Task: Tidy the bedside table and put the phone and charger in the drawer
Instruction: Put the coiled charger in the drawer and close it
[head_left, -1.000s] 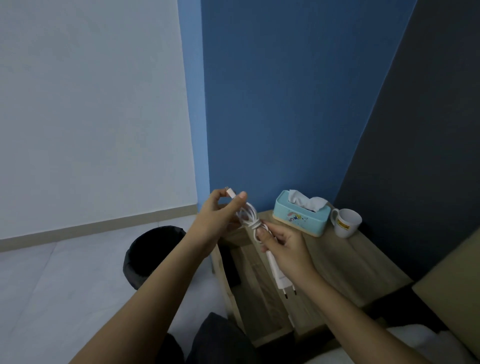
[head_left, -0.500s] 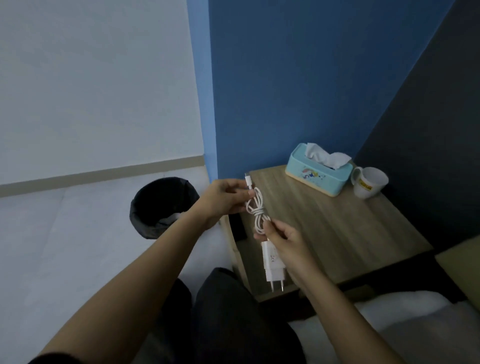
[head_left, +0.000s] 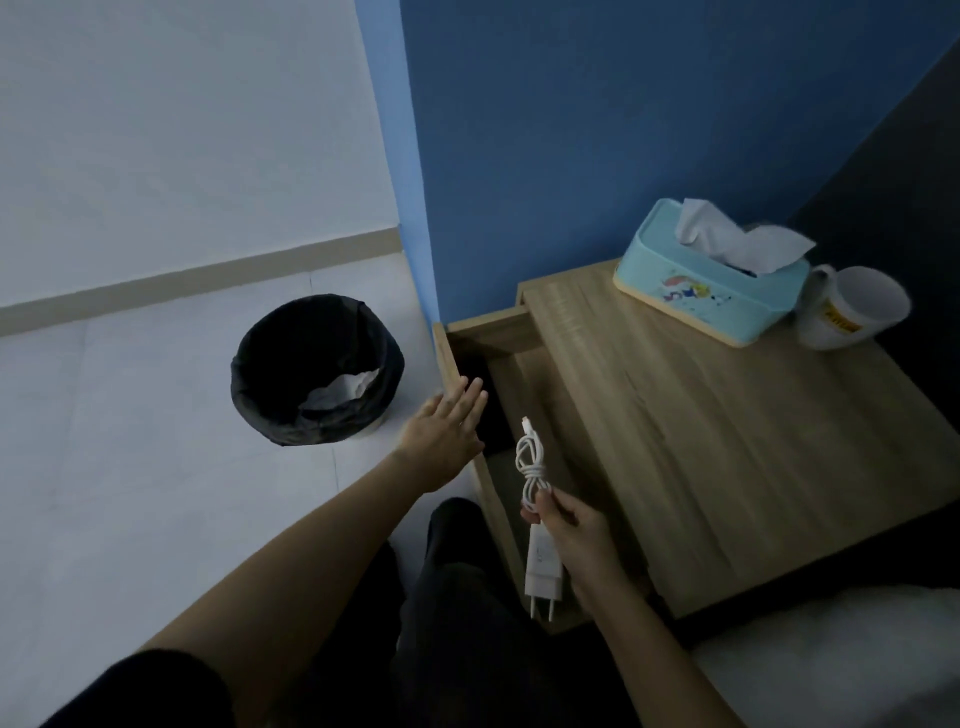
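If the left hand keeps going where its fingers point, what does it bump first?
Probably the light wooden front panel of the open drawer; the left hand hangs open just short of it, though depth is unclear.

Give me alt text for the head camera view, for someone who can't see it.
A right hand holds a white charger, its cable bundled, above an open drawer of a wooden bedside table. The left hand is spread open by the drawer's edge.
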